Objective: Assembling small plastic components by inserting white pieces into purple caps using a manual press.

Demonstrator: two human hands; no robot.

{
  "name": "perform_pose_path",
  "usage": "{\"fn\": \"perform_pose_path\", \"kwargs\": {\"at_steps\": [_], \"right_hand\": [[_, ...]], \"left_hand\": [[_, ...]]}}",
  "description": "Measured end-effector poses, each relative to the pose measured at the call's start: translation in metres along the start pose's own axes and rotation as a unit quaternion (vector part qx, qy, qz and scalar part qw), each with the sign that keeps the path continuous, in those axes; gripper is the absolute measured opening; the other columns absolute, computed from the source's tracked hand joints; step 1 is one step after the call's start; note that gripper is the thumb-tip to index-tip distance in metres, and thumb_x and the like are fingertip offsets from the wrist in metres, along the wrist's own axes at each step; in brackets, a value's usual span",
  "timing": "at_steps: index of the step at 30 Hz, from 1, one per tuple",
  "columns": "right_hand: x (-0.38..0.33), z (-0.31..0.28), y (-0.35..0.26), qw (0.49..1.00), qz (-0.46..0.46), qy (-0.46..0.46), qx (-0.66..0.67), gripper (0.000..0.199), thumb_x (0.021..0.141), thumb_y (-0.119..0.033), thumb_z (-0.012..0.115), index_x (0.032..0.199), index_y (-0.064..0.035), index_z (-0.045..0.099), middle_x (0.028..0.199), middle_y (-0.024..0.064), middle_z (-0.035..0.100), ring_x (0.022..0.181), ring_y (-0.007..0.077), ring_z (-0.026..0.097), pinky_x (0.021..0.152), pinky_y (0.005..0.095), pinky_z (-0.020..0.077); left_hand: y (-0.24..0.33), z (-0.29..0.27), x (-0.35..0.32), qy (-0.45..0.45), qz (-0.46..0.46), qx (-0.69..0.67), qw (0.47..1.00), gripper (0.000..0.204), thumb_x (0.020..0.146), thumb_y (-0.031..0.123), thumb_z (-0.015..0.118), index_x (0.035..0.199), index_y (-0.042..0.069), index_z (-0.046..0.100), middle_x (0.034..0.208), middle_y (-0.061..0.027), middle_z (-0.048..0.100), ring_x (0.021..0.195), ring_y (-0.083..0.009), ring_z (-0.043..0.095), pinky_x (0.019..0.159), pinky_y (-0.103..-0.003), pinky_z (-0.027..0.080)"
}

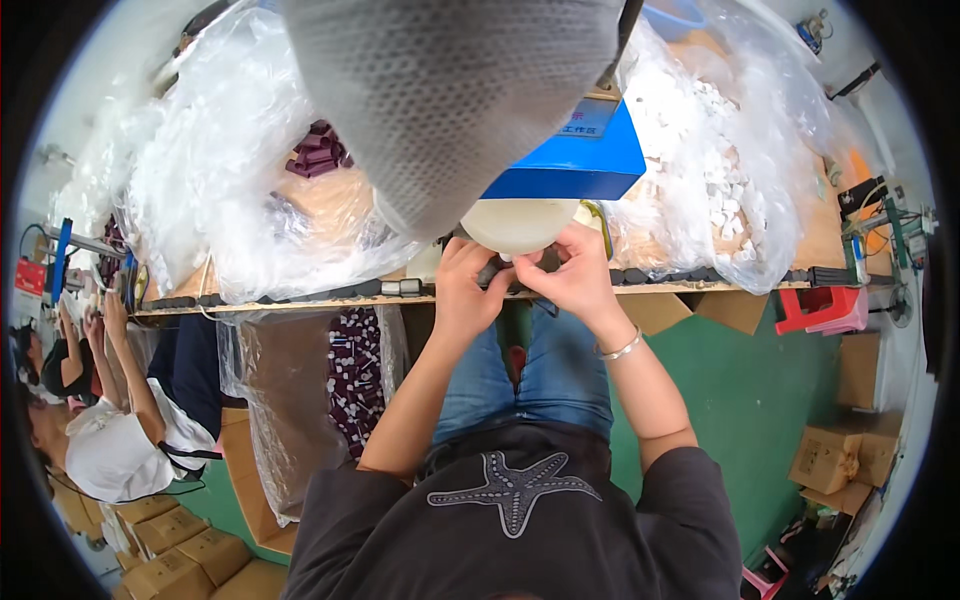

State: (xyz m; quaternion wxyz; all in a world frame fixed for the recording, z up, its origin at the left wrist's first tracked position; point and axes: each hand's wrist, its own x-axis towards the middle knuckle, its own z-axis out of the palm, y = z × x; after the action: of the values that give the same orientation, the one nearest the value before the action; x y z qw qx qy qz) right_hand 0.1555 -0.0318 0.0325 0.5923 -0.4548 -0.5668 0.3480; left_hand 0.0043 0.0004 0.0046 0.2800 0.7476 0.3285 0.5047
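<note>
At the table's front edge my left hand and my right hand meet, both with thumbs and fingers pinched together. Between the fingertips is a small dark part, mostly covered by my left fingers. A tiny white piece shows at my right fingertips; how it joins the dark part is hidden. Just beyond the hands is a rounded cream-coloured machine part under a blue box-shaped housing. A grey mesh-textured shape blocks the view above.
Dark purple tubes lie among clear plastic bags on the left. White small pieces spread across the table's right. Below the left edge, an open plastic-lined box holds several purple-and-white parts. A co-worker sits at left; red stools stand at right.
</note>
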Motion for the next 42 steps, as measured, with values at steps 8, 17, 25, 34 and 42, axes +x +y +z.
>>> {"fn": "perform_pose_path", "kwargs": {"at_steps": [8, 17, 25, 34, 42], "right_hand": [[0.004, 0.001, -0.014, 0.994, -0.03, -0.027, -0.104, 0.015, 0.072, -0.003, 0.073, 0.086, -0.0035, 0.069, 0.068, 0.0008, 0.057, 0.06, 0.0079, 0.051, 0.056, 0.0238, 0.0441], [-0.038, -0.013, -0.004, 0.997, 0.063, 0.021, 0.029, 0.056, 0.071, -0.003, 0.081, 0.121, 0.0036, 0.058, 0.094, 0.0032, 0.062, 0.07, 0.0052, 0.051, 0.063, 0.0203, 0.0464], [-0.13, -0.074, -0.014, 0.977, 0.173, 0.116, 0.049, 0.031, 0.082, 0.006, 0.068, 0.112, 0.0039, 0.063, 0.097, 0.0076, 0.067, 0.076, 0.003, 0.057, 0.067, 0.0165, 0.0467], [-0.032, -0.125, -0.002, 0.951, 0.032, 0.169, -0.256, 0.016, 0.084, -0.002, 0.068, 0.099, 0.0035, 0.068, 0.084, 0.007, 0.069, 0.066, 0.0063, 0.058, 0.059, 0.0212, 0.0471], [0.084, -0.14, 0.053, 0.856, 0.161, 0.107, -0.479, 0.031, 0.076, -0.028, 0.069, 0.066, 0.002, 0.069, 0.06, 0.019, 0.065, 0.061, 0.0303, 0.067, 0.062, 0.0377, 0.0531]], "left_hand": [[-0.002, -0.004, 0.0, -0.019, 0.003, 0.02, 1.0, 0.032, 0.066, 0.0, 0.07, 0.097, 0.004, 0.067, 0.093, -0.0081, 0.067, 0.085, -0.029, 0.055, 0.077, -0.038, 0.046], [-0.002, -0.009, -0.006, -0.016, 0.001, 0.035, 0.999, 0.041, 0.066, 0.009, 0.079, 0.105, 0.003, 0.066, 0.097, -0.0102, 0.067, 0.092, -0.0301, 0.056, 0.081, -0.039, 0.046], [-0.001, -0.056, -0.042, 0.037, -0.008, 0.029, 0.999, 0.052, 0.07, -0.003, 0.076, 0.119, -0.003, 0.06, 0.111, -0.0106, 0.066, 0.109, -0.025, 0.051, 0.097, -0.036, 0.04], [0.006, -0.013, -0.012, -0.009, -0.025, 0.073, 0.997, 0.041, 0.071, 0.004, 0.076, 0.11, 0.004, 0.065, 0.106, -0.0094, 0.066, 0.1, -0.0291, 0.055, 0.084, -0.037, 0.044], [0.004, 0.002, -0.001, 0.041, -0.056, -0.106, 0.992, 0.025, 0.077, 0.004, 0.072, 0.1, 0.001, 0.064, 0.092, -0.0111, 0.064, 0.082, -0.0239, 0.06, 0.073, -0.032, 0.045]]}}
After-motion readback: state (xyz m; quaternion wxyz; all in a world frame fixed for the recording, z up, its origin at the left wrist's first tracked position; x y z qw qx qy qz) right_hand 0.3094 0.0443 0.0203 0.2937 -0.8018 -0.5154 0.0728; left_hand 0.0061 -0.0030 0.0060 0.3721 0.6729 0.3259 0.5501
